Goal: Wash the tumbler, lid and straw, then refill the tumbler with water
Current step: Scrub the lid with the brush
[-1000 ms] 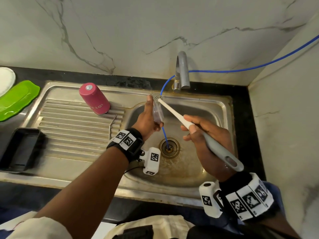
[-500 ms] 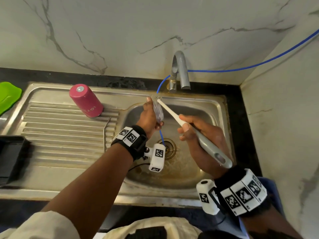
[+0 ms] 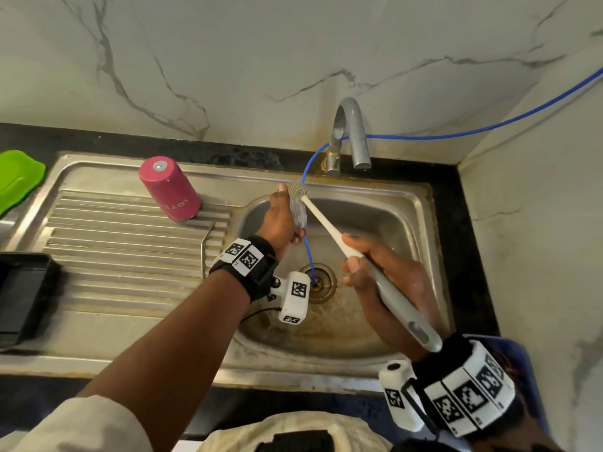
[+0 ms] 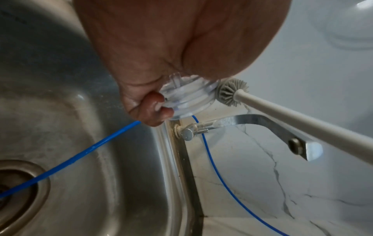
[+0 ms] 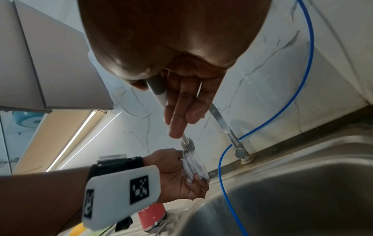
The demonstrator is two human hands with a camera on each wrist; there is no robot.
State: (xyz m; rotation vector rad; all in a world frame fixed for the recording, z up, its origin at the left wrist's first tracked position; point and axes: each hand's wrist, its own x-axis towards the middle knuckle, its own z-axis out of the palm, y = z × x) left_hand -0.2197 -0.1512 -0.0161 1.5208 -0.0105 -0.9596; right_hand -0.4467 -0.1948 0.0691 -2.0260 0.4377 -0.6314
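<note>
- The left hand (image 3: 280, 220) holds the clear lid (image 3: 298, 212) on its edge above the sink (image 3: 404, 220), with the fingers curled round it.
- In the left wrist view the lid (image 4: 187, 99) has round ridges, and fingertips (image 4: 153, 102) pinch its low side.
- The right hand (image 3: 385, 275) grips the grey handle of the brush (image 3: 375, 272), fingers wrapped round it.
- The small grey brush head (image 3: 297, 191) touches the top edge of the lid.
- In the right wrist view the brush head (image 5: 187, 143) sits right on top of the lid (image 5: 193, 164).
- The pink tumbler (image 3: 169, 190) stands upside down on the ridged drain board, left of the sink bowl and well apart from both hands.
- A thin bent metal stick, maybe the straw (image 3: 207, 241), lies on the drain board near the tumbler; it is too thin to be sure.
- A blue tube (image 3: 308, 256) runs from the wall down into the drain hole (image 3: 321, 282).
- The tap (image 3: 350, 135) stands behind the sink.
- A green tray (image 3: 18, 177) and a black box (image 3: 23, 288) sit at the far left of the surface.
</note>
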